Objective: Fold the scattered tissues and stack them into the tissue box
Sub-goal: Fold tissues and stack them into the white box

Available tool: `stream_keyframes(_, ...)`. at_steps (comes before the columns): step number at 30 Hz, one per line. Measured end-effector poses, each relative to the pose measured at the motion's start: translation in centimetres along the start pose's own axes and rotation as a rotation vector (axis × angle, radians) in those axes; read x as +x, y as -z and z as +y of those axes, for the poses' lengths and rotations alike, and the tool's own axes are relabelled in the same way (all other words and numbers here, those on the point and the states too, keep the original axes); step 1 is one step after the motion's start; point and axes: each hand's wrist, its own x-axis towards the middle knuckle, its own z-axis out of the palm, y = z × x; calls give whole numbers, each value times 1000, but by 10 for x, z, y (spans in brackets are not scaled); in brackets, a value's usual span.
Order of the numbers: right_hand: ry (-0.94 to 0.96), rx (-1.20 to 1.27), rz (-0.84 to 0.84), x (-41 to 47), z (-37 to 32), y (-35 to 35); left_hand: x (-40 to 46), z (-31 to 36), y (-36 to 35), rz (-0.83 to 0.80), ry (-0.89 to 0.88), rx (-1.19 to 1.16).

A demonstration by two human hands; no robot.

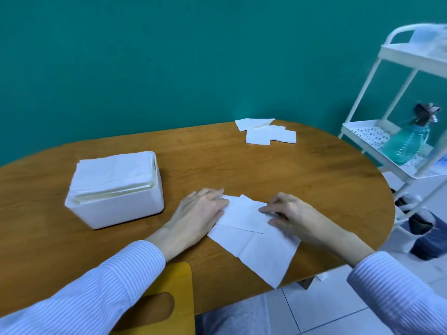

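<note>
Head cam: tissue box (125, 210) pretty full already; left hand (198, 211) flat, right hand (287, 213) pinching the half-folded tissue (244, 213); few loose tissues (263, 131) left.

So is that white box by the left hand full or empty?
Full: the tissue box is lidless, with stacked folded tissues rising above its rim.

A rounded wooden bench (290, 170) stands against a teal wall (169, 56). Beside it, a white cart (370, 131) holds a blue spray bottle (406, 141). A yellow slotted lid (169, 301) lies at the near edge.
</note>
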Motion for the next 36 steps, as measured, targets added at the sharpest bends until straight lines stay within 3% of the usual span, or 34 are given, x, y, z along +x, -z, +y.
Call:
stream_keyframes(3,-16,56,18,-6,-4,-1,-17,23,3,84,-15,-130)
stream_keyframes(6,-67,103,61,-11,-6,-5,-29,44,-4,0,4,-175)
stream_keyframes(21,-60,121,65,-13,-17,-4,-31,18,-2,3,15,-231)
stream_keyframes(30,-18,142,167,-24,-35,50,-20,19,53,107,-84,-229)
stream_keyframes(36,-57,209,77,-50,-57,62,-26,21,75,123,-182,-202)
